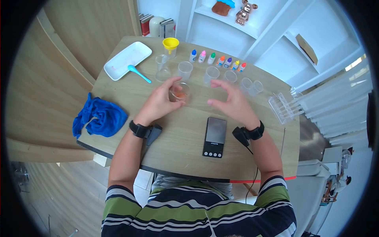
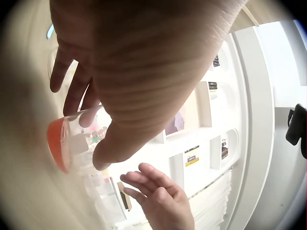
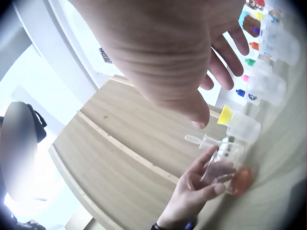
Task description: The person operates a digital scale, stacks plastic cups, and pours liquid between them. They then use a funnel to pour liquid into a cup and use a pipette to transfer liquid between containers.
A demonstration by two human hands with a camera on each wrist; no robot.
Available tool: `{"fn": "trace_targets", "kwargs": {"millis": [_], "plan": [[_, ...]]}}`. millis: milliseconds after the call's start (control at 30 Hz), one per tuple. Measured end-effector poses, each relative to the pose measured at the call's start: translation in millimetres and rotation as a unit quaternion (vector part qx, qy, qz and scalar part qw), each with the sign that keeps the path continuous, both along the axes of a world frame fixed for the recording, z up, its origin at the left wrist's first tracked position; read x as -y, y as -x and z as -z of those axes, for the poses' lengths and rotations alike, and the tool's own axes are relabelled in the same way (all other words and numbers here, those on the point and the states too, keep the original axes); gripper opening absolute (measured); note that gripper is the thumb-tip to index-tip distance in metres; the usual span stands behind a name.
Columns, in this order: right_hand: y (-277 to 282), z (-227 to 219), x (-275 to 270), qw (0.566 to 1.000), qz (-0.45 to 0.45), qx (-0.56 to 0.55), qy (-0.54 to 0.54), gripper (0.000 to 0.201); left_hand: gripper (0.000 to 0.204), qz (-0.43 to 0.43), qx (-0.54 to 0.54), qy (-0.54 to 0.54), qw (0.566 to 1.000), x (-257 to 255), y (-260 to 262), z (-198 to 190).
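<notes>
Blue cloth [image 1: 99, 117] at bench [image 1: 185, 130] left edge. Left hand [image 1: 160, 102], fingers curled round small cup [image 1: 180, 92] with orange liquid, mid-bench. Right hand [image 1: 233, 103] hovers beside it, fingers apart, holding nothing. Scale [image 1: 214, 137] below.

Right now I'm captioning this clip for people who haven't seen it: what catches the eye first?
The left hand grips a clear cup with orange liquid at the table's middle, while the right hand hovers open beside it. Behind them stands a row of dropper bottles with coloured caps, and a crumpled blue cloth lies at the table's left edge.
</notes>
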State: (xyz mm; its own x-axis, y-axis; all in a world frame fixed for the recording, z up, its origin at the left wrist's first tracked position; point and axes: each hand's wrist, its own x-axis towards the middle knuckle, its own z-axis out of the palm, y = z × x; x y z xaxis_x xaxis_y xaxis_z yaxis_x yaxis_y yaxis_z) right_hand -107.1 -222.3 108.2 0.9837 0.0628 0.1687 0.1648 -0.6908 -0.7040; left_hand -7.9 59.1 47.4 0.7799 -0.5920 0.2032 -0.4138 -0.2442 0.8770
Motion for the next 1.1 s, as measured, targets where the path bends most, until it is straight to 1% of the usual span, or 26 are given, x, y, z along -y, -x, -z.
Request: {"fn": "trace_targets", "kwargs": {"millis": [33,67,133,167,233,300,367,433,500,567,600,633,667,700,767,800,867,900,967,1100], "plan": [[4.1,-2.8,-7.0,0.999,-0.001,-0.033,0.000,0.074,0.087,0.005,-0.030,0.014,0.999,6.1,4.9,-3.4],[4.4,3.5,-9.1,1.000,-0.003,-0.031,-0.005,0.074,0.087,0.003,-0.028,0.009,1.000,12.2,9.2,-6.9],[5.4,15.7,-10.8,0.998,-0.046,0.044,0.013,0.080,0.087,0.008,0.009,0.035,0.999,25.5,17.4,-12.6],[7.6,16.6,-11.3,0.998,-0.044,0.043,0.010,0.080,0.089,0.009,0.035,0.035,0.999,31.3,19.6,-14.9],[11.1,15.8,-12.1,0.999,-0.036,0.012,-0.036,0.083,0.090,0.014,0.034,0.038,0.999,42.5,24.9,-22.7],[12.5,20.5,-9.7,0.998,-0.038,0.026,-0.042,0.082,0.091,0.011,0.035,0.038,0.999,51.1,29.9,-31.0],[12.7,27.5,-8.1,0.997,-0.043,0.042,-0.050,0.081,0.095,0.023,-0.012,0.027,0.999,60.1,34.2,-38.0],[14.0,34.4,-4.2,0.993,-0.022,0.058,-0.105,0.078,0.097,0.022,0.000,0.027,0.999,68.5,37.1,-39.9],[14.8,37.8,1.2,0.990,-0.019,0.069,-0.122,0.075,0.099,0.027,0.013,0.025,0.999,71.5,37.8,-40.7],[17.0,37.1,6.3,0.986,-0.010,0.082,-0.145,0.073,0.097,0.022,0.037,0.060,0.997,71.8,35.7,-42.2],[19.5,35.7,9.3,0.988,0.002,0.075,-0.132,0.071,0.097,0.029,0.040,0.046,0.998,69.4,30.0,-37.4],[21.7,33.5,11.1,0.990,0.014,0.069,-0.121,0.069,0.095,-0.036,0.066,0.048,0.996,64.7,19.9,-26.5],[21.8,32.9,15.0,0.987,0.023,0.078,-0.138,0.069,0.093,-0.097,0.097,0.049,0.989,61.1,8.7,-16.5],[22.0,32.8,20.0,0.986,0.032,0.083,-0.140,0.069,0.093,-0.085,0.107,0.033,0.990,58.8,-0.7,-6.6],[23.2,25.3,24.9,0.984,0.055,0.091,-0.144,0.068,0.090,-0.209,0.129,0.009,0.969,56.4,-16.0,12.7],[23.1,22.4,27.7,0.981,0.066,0.096,-0.156,0.068,0.090,-0.197,0.136,-0.002,0.971,57.0,-21.2,21.5],[23.0,16.8,34.2,0.978,0.067,0.116,-0.159,0.067,0.087,-0.235,0.159,-0.041,0.958,62.5,-26.1,31.2],[24.0,12.1,36.5,0.976,0.075,0.119,-0.165,0.067,0.087,-0.226,0.163,-0.046,0.959,64.9,-30.2,36.2],[27.3,2.7,40.2,0.978,0.093,0.100,-0.160,0.066,0.087,-0.235,0.130,-0.048,0.962,72.2,-34.6,40.5],[29.8,-3.3,48.5,0.977,0.099,0.115,-0.153,0.065,0.090,-0.251,0.104,-0.045,0.961,81.5,-53.3,37.3]]}}
